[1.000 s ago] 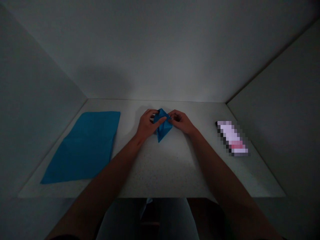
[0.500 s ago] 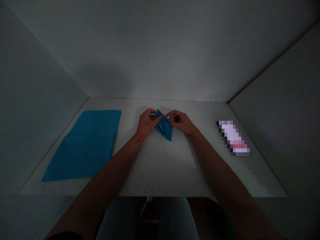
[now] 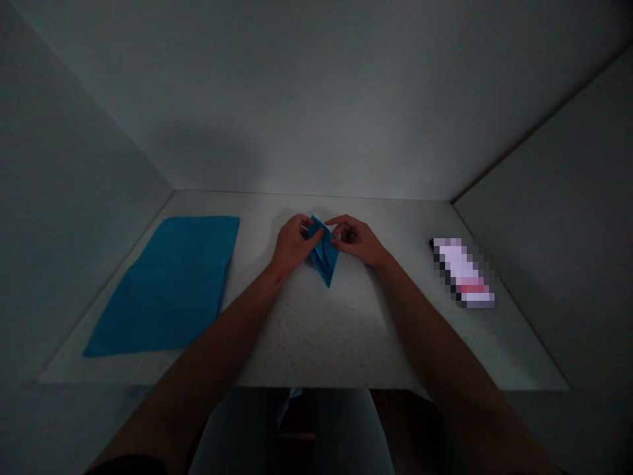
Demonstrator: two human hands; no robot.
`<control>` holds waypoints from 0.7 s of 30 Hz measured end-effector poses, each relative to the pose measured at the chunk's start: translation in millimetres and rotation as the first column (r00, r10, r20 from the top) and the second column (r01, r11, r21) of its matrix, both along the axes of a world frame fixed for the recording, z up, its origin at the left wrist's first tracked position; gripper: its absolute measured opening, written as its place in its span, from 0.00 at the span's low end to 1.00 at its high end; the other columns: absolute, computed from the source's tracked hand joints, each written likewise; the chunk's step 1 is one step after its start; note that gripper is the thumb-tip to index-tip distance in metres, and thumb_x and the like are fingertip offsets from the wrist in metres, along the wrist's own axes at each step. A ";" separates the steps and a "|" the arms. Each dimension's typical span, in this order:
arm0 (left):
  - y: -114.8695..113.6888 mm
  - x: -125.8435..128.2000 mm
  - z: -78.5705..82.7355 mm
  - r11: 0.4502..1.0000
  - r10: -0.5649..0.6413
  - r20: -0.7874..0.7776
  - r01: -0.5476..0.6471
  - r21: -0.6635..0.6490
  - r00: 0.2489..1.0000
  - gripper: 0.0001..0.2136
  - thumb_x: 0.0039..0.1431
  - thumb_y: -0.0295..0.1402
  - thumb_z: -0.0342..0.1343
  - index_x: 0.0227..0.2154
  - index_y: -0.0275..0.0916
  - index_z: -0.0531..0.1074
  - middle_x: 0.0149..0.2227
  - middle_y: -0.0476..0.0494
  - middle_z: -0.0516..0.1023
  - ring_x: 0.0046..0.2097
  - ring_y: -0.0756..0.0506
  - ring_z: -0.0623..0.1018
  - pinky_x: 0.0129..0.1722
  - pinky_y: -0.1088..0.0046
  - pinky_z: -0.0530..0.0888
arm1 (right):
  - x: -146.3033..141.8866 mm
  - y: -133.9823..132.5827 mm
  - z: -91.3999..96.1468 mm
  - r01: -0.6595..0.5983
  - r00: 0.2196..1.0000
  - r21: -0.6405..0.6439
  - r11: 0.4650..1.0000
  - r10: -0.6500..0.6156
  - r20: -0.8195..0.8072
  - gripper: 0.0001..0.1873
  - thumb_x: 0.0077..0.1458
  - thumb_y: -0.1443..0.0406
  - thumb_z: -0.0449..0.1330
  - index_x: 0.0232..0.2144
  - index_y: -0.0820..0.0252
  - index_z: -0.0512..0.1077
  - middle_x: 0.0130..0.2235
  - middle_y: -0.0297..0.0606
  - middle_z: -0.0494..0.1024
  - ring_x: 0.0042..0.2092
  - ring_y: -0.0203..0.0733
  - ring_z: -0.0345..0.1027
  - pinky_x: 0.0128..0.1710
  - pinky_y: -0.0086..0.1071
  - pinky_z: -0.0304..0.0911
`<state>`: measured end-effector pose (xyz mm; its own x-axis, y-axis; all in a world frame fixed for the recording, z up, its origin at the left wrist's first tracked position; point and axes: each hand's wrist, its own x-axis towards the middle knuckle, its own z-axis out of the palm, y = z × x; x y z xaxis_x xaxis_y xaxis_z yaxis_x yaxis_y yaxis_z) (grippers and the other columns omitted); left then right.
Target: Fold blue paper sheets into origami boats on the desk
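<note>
Between my hands is a small piece of folded blue paper (image 3: 326, 258), its pointed tip turned toward me. Its left side is pinched by my left hand (image 3: 293, 241), the thumb lying across the front of the folds. On the other side, my right hand (image 3: 360, 241) has thumb and fingertips closed at the paper's right edge, with the forefinger reaching to the upper part. Parts of the paper are hidden behind the fingers.
A large blue sheet or stack of sheets (image 3: 168, 284) lies flat at the left of the pale tabletop (image 3: 316, 343). To the right rests a phone (image 3: 462, 272) with its screen blurred out. Walls enclose the table at the back and both sides.
The folded paper has turned a little, so its lower tip has swung left and toward me. Both hands stay on it in nearly the same place.
</note>
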<state>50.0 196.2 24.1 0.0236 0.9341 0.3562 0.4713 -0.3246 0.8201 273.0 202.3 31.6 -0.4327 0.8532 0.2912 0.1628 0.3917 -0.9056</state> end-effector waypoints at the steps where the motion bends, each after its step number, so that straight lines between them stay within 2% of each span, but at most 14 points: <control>1: 0.4 -0.1 -0.9 1.000 0.001 -0.016 -0.001 0.013 1.000 0.10 0.60 0.37 0.69 0.39 0.42 0.75 0.38 0.46 0.82 0.34 0.46 0.80 0.39 0.66 0.78 | -0.2 0.2 -0.3 -0.009 1.000 -0.002 1.000 0.009 -0.001 0.26 0.57 0.53 0.73 0.55 0.53 0.76 0.35 0.30 0.79 0.26 0.31 0.58 0.25 0.29 0.55; 7: 3.1 -1.3 -1.9 0.998 -0.018 -0.056 0.021 0.059 0.998 0.06 0.64 0.37 0.64 0.33 0.42 0.75 0.38 0.45 0.77 0.33 0.48 0.77 0.39 0.67 0.78 | -0.7 2.0 -4.0 -0.049 0.999 -0.019 0.999 0.049 0.002 0.29 0.55 0.56 0.74 0.57 0.54 0.75 0.34 0.27 0.76 0.25 0.30 0.59 0.25 0.29 0.54; 11: 6.3 -3.4 1.0 0.998 -0.056 0.104 0.053 0.032 0.993 0.05 0.64 0.37 0.61 0.34 0.42 0.74 0.41 0.44 0.77 0.38 0.47 0.78 0.39 0.70 0.78 | -0.8 4.1 -5.7 0.001 1.000 -0.008 1.000 -0.001 0.029 0.30 0.56 0.59 0.71 0.59 0.55 0.73 0.34 0.27 0.74 0.27 0.31 0.60 0.27 0.29 0.55; 15: 12.3 -7.3 4.1 0.998 -0.031 0.316 0.045 -0.038 0.948 0.07 0.66 0.39 0.55 0.33 0.43 0.71 0.40 0.46 0.78 0.43 0.46 0.80 0.43 0.70 0.79 | 0.4 6.4 -6.7 0.063 0.997 -0.001 0.998 -0.063 0.045 0.34 0.55 0.61 0.69 0.63 0.54 0.68 0.35 0.28 0.74 0.29 0.33 0.61 0.29 0.29 0.56; 18: 16.2 -9.9 4.5 0.994 -0.012 0.418 0.056 -0.094 0.909 0.10 0.66 0.42 0.52 0.32 0.43 0.69 0.37 0.46 0.78 0.40 0.46 0.79 0.41 0.69 0.79 | 1.0 7.8 -7.8 0.092 0.995 0.024 0.996 -0.092 0.032 0.29 0.57 0.60 0.67 0.60 0.54 0.71 0.35 0.29 0.73 0.30 0.34 0.61 0.30 0.30 0.56; 21: 17.0 -10.5 3.2 0.995 0.008 0.428 0.034 -0.091 0.904 0.13 0.68 0.45 0.51 0.30 0.44 0.67 0.32 0.48 0.75 0.35 0.46 0.77 0.37 0.69 0.77 | 0.2 8.3 -7.8 0.137 0.991 0.041 0.990 -0.137 -0.009 0.23 0.60 0.58 0.65 0.56 0.55 0.73 0.33 0.29 0.71 0.29 0.34 0.60 0.30 0.31 0.56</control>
